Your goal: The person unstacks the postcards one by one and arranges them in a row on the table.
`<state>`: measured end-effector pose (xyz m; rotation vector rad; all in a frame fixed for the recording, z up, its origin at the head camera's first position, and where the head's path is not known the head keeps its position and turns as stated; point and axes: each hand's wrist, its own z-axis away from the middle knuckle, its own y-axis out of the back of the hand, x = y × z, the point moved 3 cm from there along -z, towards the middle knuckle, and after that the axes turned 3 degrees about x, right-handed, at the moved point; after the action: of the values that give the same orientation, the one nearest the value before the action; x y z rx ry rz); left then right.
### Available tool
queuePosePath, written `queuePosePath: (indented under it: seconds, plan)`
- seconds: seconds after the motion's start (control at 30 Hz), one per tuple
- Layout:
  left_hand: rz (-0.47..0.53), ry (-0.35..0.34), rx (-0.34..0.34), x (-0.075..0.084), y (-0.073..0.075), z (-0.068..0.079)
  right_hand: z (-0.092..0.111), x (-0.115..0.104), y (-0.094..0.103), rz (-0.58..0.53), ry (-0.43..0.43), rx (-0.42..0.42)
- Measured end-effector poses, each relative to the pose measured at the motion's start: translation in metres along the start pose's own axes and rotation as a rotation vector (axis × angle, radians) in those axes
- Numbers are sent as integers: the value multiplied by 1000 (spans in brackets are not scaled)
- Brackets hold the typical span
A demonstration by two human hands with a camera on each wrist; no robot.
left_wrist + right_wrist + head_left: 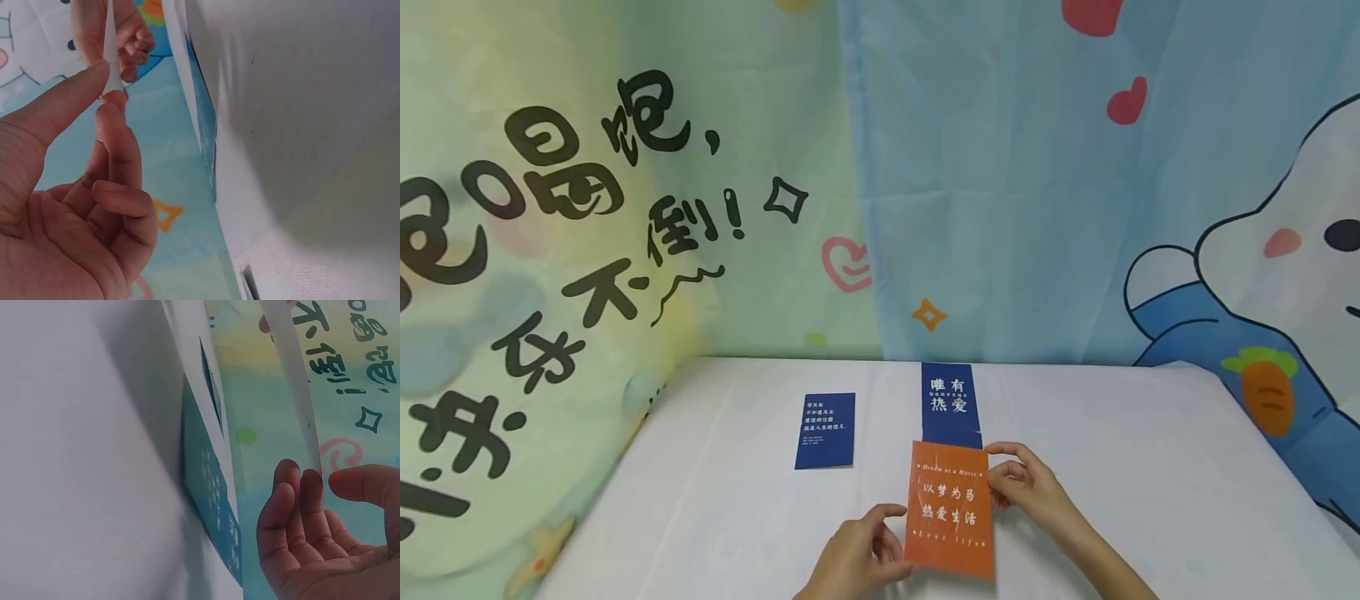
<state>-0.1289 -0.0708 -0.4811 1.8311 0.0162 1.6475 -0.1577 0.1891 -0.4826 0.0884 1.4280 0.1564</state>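
An orange card with white lettering is held between both hands, at the front of the white table. My left hand pinches its left edge between thumb and fingers. At the upper right edge, my right hand grips it with the fingertips. Both wrist views show the card's pale back, nearly edge-on in the left wrist view and as a slanting strip in the right wrist view. Just beyond the orange card lies a blue card with white characters, its near end hidden behind the orange one.
Another blue card with small white text lies flat on the white tabletop, left of the first. Behind the table hangs a printed curtain with hearts, dark characters and a white cartoon figure.
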Motion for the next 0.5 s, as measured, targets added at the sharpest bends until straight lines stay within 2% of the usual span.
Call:
queuePosePath:
  seconds: [0.13, 0.37, 0.5]
  plan:
    - [-32, -8, -5, 4, -2, 5, 4, 3, 0, -7, -17, -13]
    - [-68, 99, -15, 4, -7, 13, 10, 14, 0, -19, 20, -109]
    - [-89, 127, -50, -2, -6, 17, 14, 21, 0, -18, 32, -153]
